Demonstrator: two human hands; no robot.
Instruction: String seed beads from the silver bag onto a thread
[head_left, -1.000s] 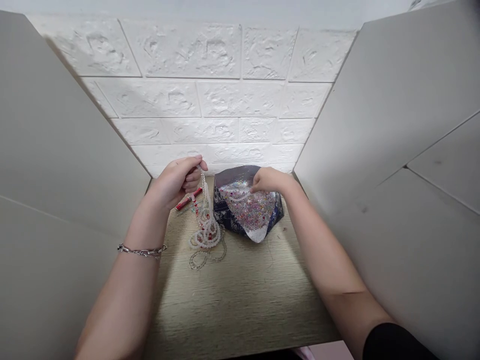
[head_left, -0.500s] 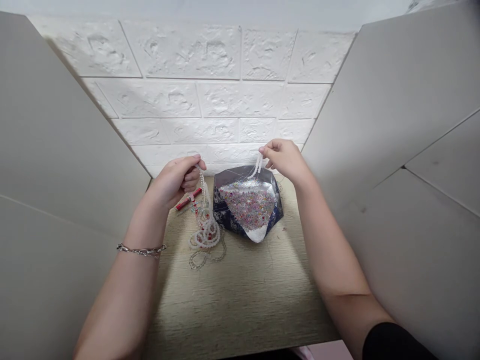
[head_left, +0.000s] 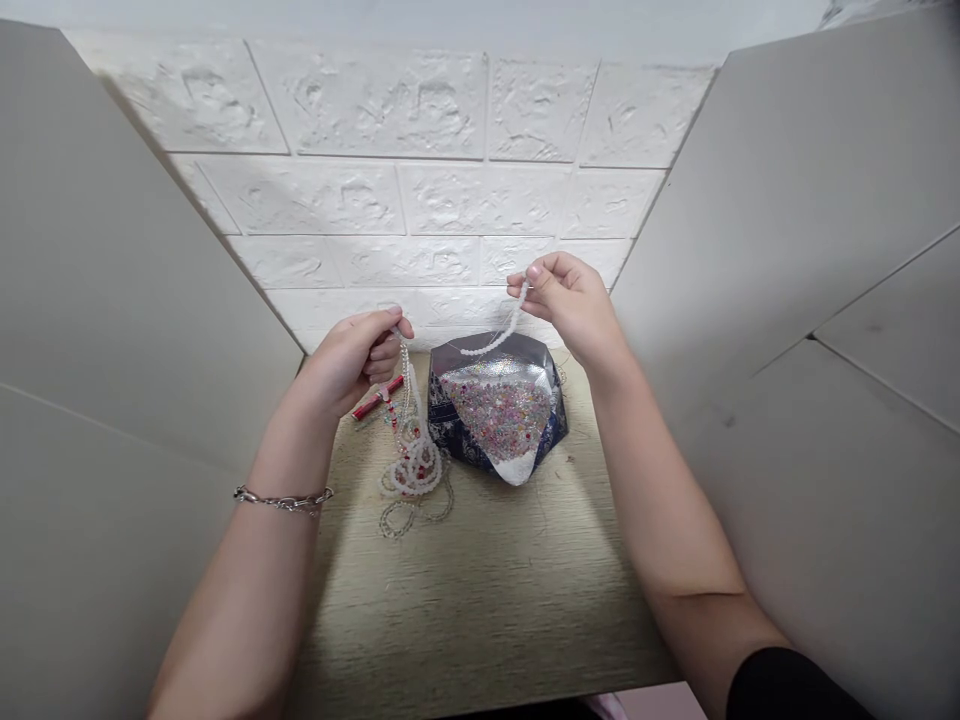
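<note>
My left hand (head_left: 367,355) is closed in a pinch on the upper end of some bead strings (head_left: 417,465), white, clear and red, which hang down and lie coiled on the table. Over the back of the foil-lined bag (head_left: 442,415), my right hand (head_left: 566,300) pinches a short string of white beads (head_left: 504,340). This string curves down to the left, and a thin thread seems to run on from it toward my left hand. Small loose multicoloured beads (head_left: 499,415) fill the silver inside of the bag.
A red tube-shaped item (head_left: 377,398) lies on the wooden table (head_left: 480,600) beneath my left hand. Behind the bag stands a white brick-patterned wall (head_left: 442,195). Grey panels (head_left: 135,300) close in both sides.
My right hand has risen slightly and turned. The white bead string in it hung as a folded loop and now spreads in a single curve to the left. My left hand stays put.
</note>
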